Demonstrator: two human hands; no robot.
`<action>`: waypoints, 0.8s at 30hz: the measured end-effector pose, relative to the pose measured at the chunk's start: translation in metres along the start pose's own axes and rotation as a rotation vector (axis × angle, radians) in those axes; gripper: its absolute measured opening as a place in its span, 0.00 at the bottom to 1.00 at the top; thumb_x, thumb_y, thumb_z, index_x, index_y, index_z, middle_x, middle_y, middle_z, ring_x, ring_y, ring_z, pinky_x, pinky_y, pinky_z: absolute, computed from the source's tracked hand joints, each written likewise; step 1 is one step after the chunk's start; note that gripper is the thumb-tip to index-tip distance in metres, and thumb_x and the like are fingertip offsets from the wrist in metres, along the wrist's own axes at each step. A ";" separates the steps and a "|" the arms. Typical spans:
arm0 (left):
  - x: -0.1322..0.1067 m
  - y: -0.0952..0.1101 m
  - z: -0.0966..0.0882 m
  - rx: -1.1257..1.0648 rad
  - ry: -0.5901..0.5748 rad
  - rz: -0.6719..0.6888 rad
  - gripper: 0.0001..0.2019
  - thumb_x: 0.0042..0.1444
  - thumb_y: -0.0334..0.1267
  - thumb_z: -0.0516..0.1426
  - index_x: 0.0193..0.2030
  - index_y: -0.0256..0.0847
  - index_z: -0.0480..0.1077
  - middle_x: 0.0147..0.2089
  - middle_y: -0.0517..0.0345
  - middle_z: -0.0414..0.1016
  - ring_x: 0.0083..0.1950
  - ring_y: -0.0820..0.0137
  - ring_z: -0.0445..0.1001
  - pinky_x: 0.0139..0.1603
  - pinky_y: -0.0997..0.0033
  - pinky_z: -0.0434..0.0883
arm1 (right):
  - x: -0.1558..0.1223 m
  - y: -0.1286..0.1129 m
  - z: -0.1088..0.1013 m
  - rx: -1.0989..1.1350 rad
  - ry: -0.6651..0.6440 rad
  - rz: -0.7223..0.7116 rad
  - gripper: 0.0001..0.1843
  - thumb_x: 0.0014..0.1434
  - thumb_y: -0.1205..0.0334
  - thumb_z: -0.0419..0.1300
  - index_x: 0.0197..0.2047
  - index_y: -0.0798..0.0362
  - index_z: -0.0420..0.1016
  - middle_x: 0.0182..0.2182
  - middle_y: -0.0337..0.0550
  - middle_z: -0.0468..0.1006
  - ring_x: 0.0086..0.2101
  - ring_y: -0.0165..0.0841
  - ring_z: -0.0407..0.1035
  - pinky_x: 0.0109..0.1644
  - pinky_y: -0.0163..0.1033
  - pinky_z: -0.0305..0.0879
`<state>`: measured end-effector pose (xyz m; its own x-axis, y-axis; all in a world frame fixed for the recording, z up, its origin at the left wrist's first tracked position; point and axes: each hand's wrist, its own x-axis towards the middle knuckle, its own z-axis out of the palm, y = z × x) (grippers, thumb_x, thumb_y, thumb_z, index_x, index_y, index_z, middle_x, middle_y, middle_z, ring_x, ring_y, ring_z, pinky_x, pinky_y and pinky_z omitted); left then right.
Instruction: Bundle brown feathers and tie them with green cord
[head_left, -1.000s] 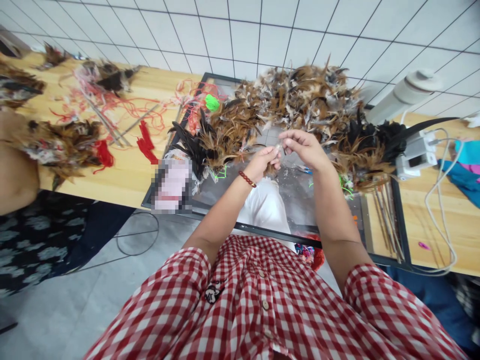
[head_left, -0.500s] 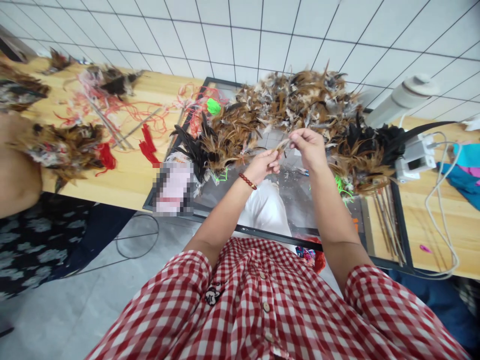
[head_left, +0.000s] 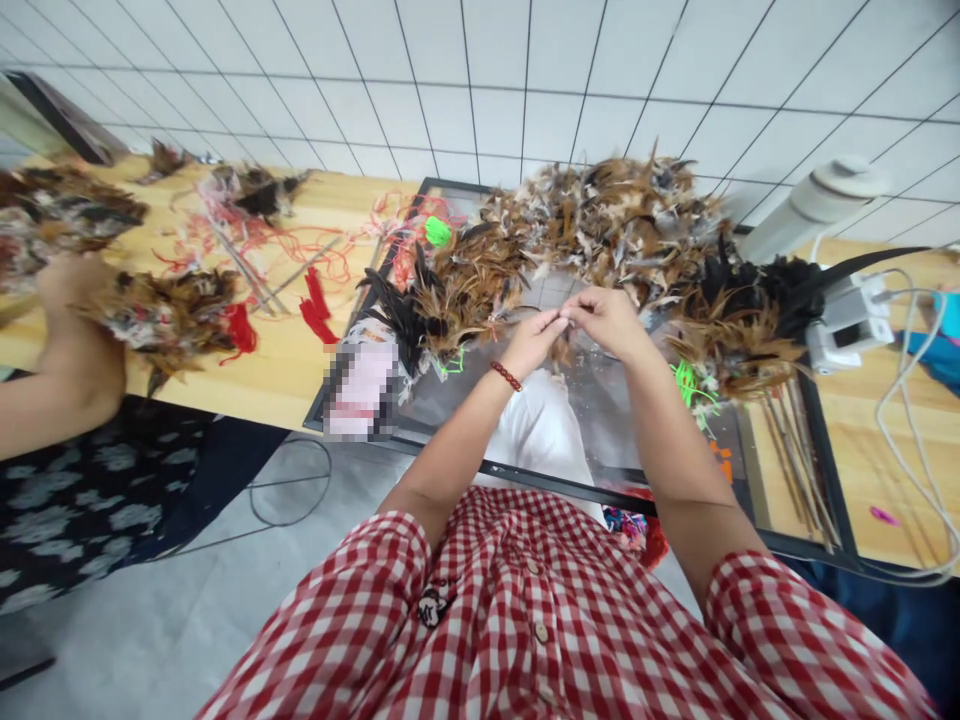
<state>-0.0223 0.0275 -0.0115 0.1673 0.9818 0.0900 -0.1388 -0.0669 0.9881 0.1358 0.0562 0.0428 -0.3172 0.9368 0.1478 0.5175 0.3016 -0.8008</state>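
the left hand (head_left: 534,342) and the right hand (head_left: 606,318) meet fingertip to fingertip above the glass tray (head_left: 600,420), both pinched shut on a small brown feather (head_left: 561,345) that hangs between and just under them, in front of the big heap of feathers (head_left: 600,220). the risk, as i judge it, is that so light a thing slips out of a two-point pinch if either hand loosens, and it would drop among the loose bits on the glass and be hard to tell from them; pulling the hands apart too sharply could also bend or snap the quill. the bundle with green thread (head_left: 686,380) lies just beside the right wrist, so a sweep of that forearm could drag it off its spot. the feather is mostly hidden by the fingers; what shows suggests its long axis runs roughly up and down, quill end up in the pinch and soft tip pointing down toward the tray, though i cannot tell this for sure. at far left another person's hand (head_left: 71,285) rests on a separate feather bundle (head_left: 169,315) on the wooden table (head_left: 292,360), well apart.
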 end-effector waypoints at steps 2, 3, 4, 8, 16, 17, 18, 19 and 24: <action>-0.001 0.001 0.000 -0.063 0.013 -0.094 0.16 0.60 0.44 0.64 0.26 0.36 0.75 0.29 0.59 0.76 0.34 0.73 0.72 0.46 0.72 0.68 | 0.001 0.001 0.004 -0.031 0.032 -0.020 0.10 0.56 0.61 0.63 0.27 0.53 0.82 0.24 0.41 0.80 0.30 0.33 0.72 0.40 0.38 0.65; -0.001 0.002 0.001 -0.129 0.031 -0.143 0.17 0.62 0.42 0.63 0.24 0.36 0.73 0.26 0.60 0.74 0.32 0.75 0.71 0.43 0.73 0.68 | 0.001 0.003 0.004 -0.013 0.060 -0.018 0.09 0.57 0.60 0.63 0.28 0.53 0.83 0.26 0.41 0.81 0.31 0.33 0.73 0.40 0.39 0.65; -0.001 0.003 0.001 -0.204 0.044 -0.190 0.17 0.63 0.40 0.62 0.24 0.35 0.72 0.25 0.61 0.72 0.30 0.75 0.71 0.41 0.74 0.68 | 0.002 0.005 0.004 0.018 0.091 -0.012 0.09 0.57 0.59 0.63 0.31 0.53 0.84 0.28 0.42 0.82 0.31 0.34 0.73 0.41 0.39 0.66; -0.003 0.016 0.004 -0.398 0.084 -0.296 0.11 0.65 0.37 0.61 0.31 0.35 0.71 0.22 0.66 0.66 0.26 0.76 0.72 0.35 0.76 0.68 | 0.002 0.014 0.000 0.136 0.135 -0.067 0.15 0.57 0.53 0.63 0.41 0.53 0.85 0.35 0.45 0.84 0.35 0.35 0.75 0.44 0.43 0.69; -0.010 0.029 0.009 -0.421 0.009 -0.337 0.11 0.64 0.37 0.62 0.31 0.35 0.70 0.22 0.68 0.63 0.21 0.80 0.63 0.30 0.75 0.70 | 0.000 0.009 0.007 0.391 -0.069 -0.047 0.20 0.52 0.43 0.70 0.31 0.53 0.80 0.25 0.39 0.76 0.28 0.31 0.70 0.38 0.40 0.68; -0.010 0.029 0.010 -0.406 0.004 -0.341 0.10 0.65 0.36 0.61 0.32 0.34 0.70 0.22 0.68 0.63 0.21 0.80 0.62 0.29 0.75 0.70 | 0.000 0.010 0.008 0.379 -0.055 -0.049 0.20 0.52 0.43 0.70 0.28 0.53 0.79 0.23 0.39 0.74 0.27 0.30 0.68 0.37 0.39 0.67; -0.011 0.029 0.011 -0.401 -0.003 -0.345 0.10 0.66 0.35 0.60 0.33 0.34 0.71 0.22 0.67 0.64 0.21 0.80 0.62 0.29 0.75 0.70 | 0.000 0.011 0.008 0.366 -0.043 -0.049 0.21 0.52 0.42 0.69 0.27 0.53 0.78 0.22 0.38 0.73 0.27 0.30 0.67 0.37 0.38 0.66; -0.011 0.029 0.011 -0.403 -0.009 -0.347 0.10 0.67 0.34 0.58 0.33 0.34 0.70 0.23 0.67 0.64 0.20 0.81 0.61 0.28 0.75 0.70 | 0.000 0.012 0.008 0.355 -0.039 -0.045 0.21 0.51 0.42 0.69 0.27 0.53 0.77 0.22 0.38 0.73 0.26 0.29 0.67 0.36 0.38 0.65; -0.008 0.026 0.011 -0.406 0.079 -0.340 0.13 0.67 0.34 0.57 0.29 0.36 0.69 0.20 0.70 0.57 0.19 0.82 0.56 0.26 0.78 0.67 | 0.018 0.021 0.008 0.232 -0.048 0.042 0.17 0.58 0.47 0.65 0.33 0.54 0.80 0.24 0.40 0.77 0.26 0.31 0.67 0.35 0.38 0.65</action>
<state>-0.0163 0.0158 0.0148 0.1967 0.9474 -0.2524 -0.4582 0.3164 0.8306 0.1345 0.0779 0.0235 -0.3395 0.9365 0.0879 0.3365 0.2082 -0.9184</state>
